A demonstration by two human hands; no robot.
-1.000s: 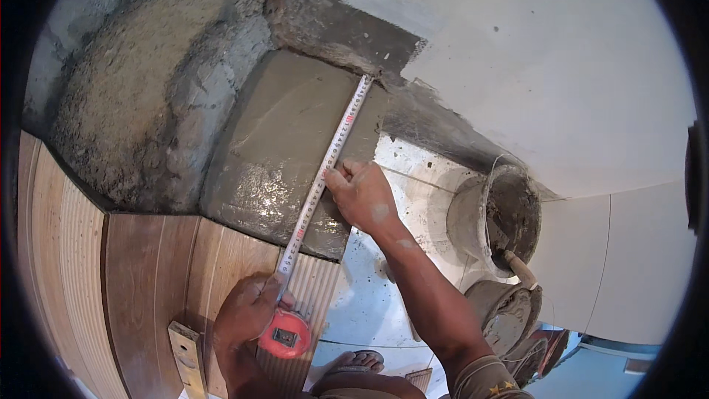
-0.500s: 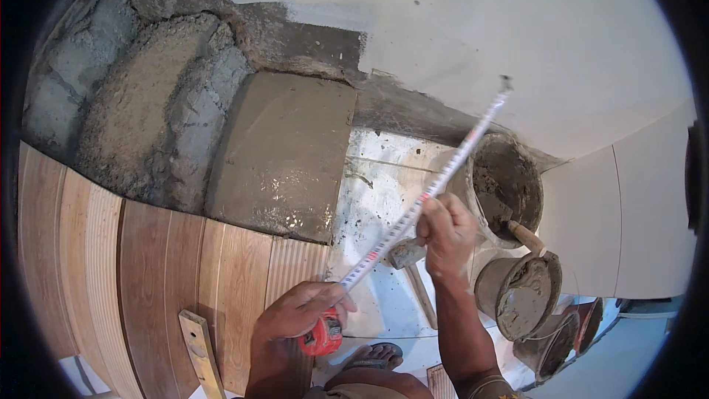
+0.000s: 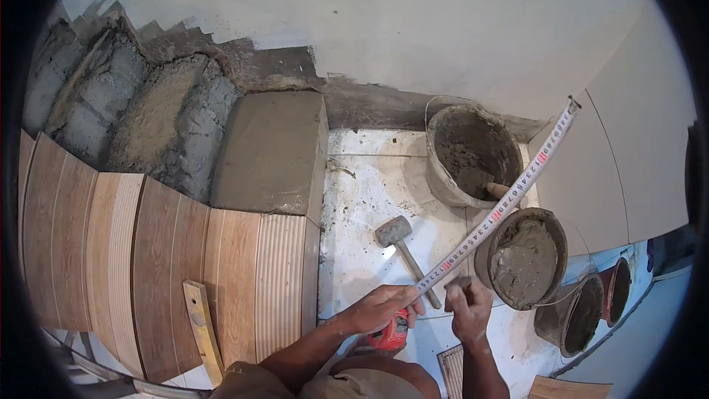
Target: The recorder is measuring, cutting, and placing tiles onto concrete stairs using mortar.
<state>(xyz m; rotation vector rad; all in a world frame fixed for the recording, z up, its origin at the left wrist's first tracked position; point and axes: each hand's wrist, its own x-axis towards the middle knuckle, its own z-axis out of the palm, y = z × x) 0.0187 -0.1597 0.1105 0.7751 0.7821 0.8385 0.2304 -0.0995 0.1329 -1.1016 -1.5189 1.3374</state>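
1. A broad off-white plastered wall (image 3: 443, 37) fills the top of the frame, its lower edge ragged with grey.
2. Down the left side runs a stair: brown wood-look tiles with ribbed strips (image 3: 166, 251) nearer me, and rough grey rubble steps (image 3: 166, 114) at upper left. A smooth slab of grey cement (image 3: 269, 151) tops the step left of centre.
3. A white, cement-spattered tiled floor (image 3: 369, 185) lies at centre.
4. Right of centre stands a round grey bucket with a wire handle (image 3: 443, 177), a trowel inside; just below it is a dark bucket of wet grey mortar (image 3: 483, 262).
5. My tape measure's long white blade with black and red markings (image 3: 509, 203) slants from lower centre to the upper right, its tip apparently hooked on nothing. Its rounded red case (image 3: 390, 335) sits at lower centre, under my left hand.
6. A yellow bar, probably a spirit level (image 3: 201, 332), lies on the tiles at lower left; a grey-headed mallet (image 3: 393, 231) rests on the floor near centre.
7. My left hand (image 3: 380, 310) pinches the blade near the case. My right hand (image 3: 469, 307) is curled closed just beside the blade, seemingly off it; I cannot tell whether it hides anything.
8. I judge this to be a pause between readings; the next move calls for steadying the loose blade while keeping the case gripped.
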